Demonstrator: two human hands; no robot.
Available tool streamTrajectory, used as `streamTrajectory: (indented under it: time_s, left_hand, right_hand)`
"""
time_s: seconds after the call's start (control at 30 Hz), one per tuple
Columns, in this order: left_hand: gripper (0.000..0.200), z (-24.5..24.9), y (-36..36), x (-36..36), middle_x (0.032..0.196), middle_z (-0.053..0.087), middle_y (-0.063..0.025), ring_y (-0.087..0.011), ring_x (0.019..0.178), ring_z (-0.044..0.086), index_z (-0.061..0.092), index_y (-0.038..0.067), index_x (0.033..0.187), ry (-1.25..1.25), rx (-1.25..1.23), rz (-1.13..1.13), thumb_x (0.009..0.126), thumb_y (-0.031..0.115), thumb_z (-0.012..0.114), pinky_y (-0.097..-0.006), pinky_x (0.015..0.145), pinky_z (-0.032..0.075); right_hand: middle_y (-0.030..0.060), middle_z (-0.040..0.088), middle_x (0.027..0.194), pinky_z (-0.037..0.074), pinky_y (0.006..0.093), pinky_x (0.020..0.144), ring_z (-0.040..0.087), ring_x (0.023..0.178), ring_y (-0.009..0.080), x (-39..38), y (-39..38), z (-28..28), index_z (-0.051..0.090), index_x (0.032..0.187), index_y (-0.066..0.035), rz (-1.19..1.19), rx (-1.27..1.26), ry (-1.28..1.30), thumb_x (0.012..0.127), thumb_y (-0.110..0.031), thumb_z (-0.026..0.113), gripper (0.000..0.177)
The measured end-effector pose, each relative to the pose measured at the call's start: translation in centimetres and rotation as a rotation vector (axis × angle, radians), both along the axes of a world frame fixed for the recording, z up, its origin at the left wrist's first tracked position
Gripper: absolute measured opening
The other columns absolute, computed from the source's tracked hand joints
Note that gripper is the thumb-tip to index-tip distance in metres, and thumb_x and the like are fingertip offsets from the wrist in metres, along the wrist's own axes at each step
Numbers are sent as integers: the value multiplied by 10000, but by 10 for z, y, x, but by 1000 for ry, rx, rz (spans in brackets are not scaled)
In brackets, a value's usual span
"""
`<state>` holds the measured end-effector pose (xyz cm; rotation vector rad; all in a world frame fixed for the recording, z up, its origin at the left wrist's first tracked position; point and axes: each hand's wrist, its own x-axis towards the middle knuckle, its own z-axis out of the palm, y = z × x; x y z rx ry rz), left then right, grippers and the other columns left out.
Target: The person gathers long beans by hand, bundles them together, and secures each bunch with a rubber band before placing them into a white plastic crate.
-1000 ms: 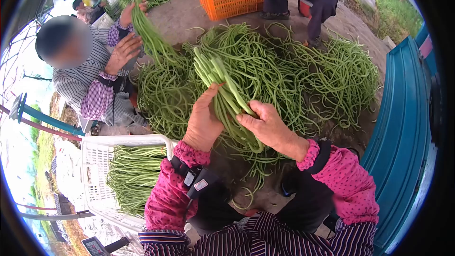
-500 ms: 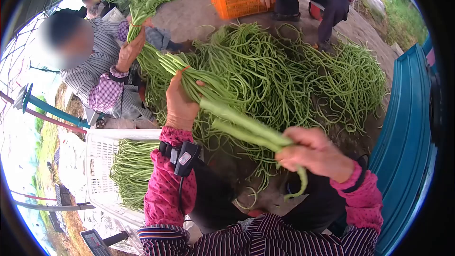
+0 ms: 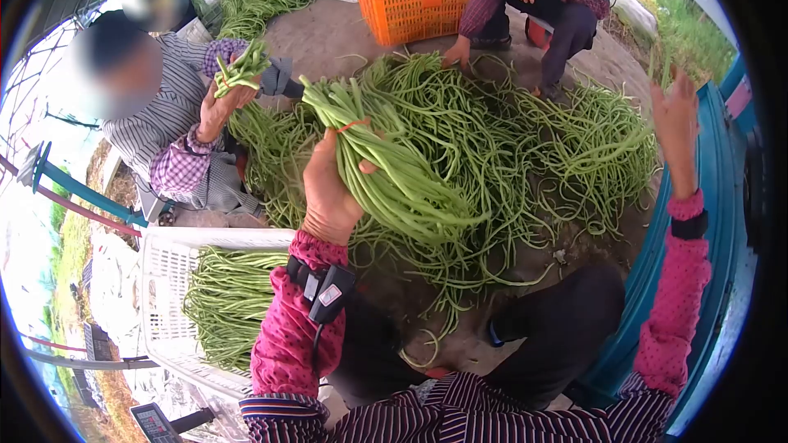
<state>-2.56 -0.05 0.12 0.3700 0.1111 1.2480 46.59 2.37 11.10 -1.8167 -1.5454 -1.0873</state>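
Note:
My left hand [image 3: 332, 189] is closed around a bunch of long beans [image 3: 394, 168], tied near its cut ends with a red band [image 3: 353, 125]. The loose ends of the bunch fan out to the right over a big heap of long beans [image 3: 484, 139] on the ground. My right hand [image 3: 678, 127] is raised far to the right, away from the bunch, beside a blue-green panel. Motion smears its fingers, and thin green streaks show around them; I cannot tell whether it holds any beans.
Lower left stands a white crate [image 3: 168, 312] filled with beans. A co-worker [image 3: 176, 107] at the left holds a small banded bunch [image 3: 240, 72]. Another person [image 3: 542, 0] crouches behind the heap, beside an orange crate [image 3: 410, 4]. The blue-green panel [image 3: 710, 262] borders the right.
My right hand has left the loose end of the bunch and swung up to the far right. The bunch in my left hand now spreads out. The crouching person's hand has lowered to the heap.

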Motion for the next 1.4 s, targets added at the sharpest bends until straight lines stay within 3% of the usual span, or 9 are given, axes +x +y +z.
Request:
streamTrajectory:
  time_s: [0.13,0.27,0.4,0.73,0.93,1.03,1.13,1.3,1.4]
  left_hand:
    - [539,9,-9,14,1143,532,-273,-205,651,558,465,-67,1291,93,-20,-5,954,353,477,-290,588,507]
    - [579,2,-10,18,1109,514,-259,-173,575,546,458,-56,1299,77,125,-164,933,392,493,-277,562,500]
    - [581,2,-11,17,1102,501,-224,-163,580,540,459,-42,1301,48,127,-153,917,392,510,-289,586,501]
    - [563,1,-11,16,1099,498,-176,-166,622,556,460,-27,1298,-3,14,-79,919,386,514,-304,606,509]
    - [556,-1,-10,19,1104,577,-251,-218,632,556,484,-27,1281,0,-62,-110,911,387,502,-307,580,487]
    - [543,0,-8,21,1090,603,-267,-226,623,544,495,-25,1272,77,-39,-101,905,375,496,-300,599,475]
    - [519,1,-9,25,1074,613,-223,-200,643,545,505,-20,1256,171,6,-87,886,342,541,-279,623,463]
    - [444,11,-19,38,1012,623,-120,-99,630,476,535,11,1203,688,11,72,832,226,649,-239,603,434]
    - [396,4,-16,38,967,618,-106,-94,629,476,548,20,1168,604,-35,73,843,228,637,-233,599,431]
  right_hand:
    - [165,584,1088,429,398,912,577,1027,308,-116,-38,-9,557,1096,-30,509,-226,428,830,-138,615,293]
    - [110,621,877,484,348,774,620,831,261,-191,-56,-37,609,864,-13,941,-435,628,816,-103,617,102]
    - [82,614,789,495,305,667,615,709,193,-240,-73,-58,616,809,-19,1209,-613,858,799,-57,666,64]
    - [49,553,841,423,361,631,577,770,256,-263,-83,-94,601,939,-69,1130,-556,558,770,-157,719,225]
    - [90,585,810,465,349,623,593,715,260,-260,-81,-96,596,905,-39,1189,-724,914,769,-138,704,200]
    - [-6,536,740,418,258,577,509,650,80,-255,-81,-74,569,853,-11,1069,-1061,1229,811,-90,678,140]
    - [-47,514,728,388,218,555,458,648,24,-252,-80,-76,562,839,-8,1112,-1110,1499,846,-91,635,112]
    - [34,557,639,401,276,509,475,565,79,-256,-79,-81,584,861,39,1138,-1038,1424,892,-132,618,177]
    - [97,556,603,402,310,486,513,510,148,-257,-80,-88,586,877,36,1169,-926,1192,900,-129,605,168]
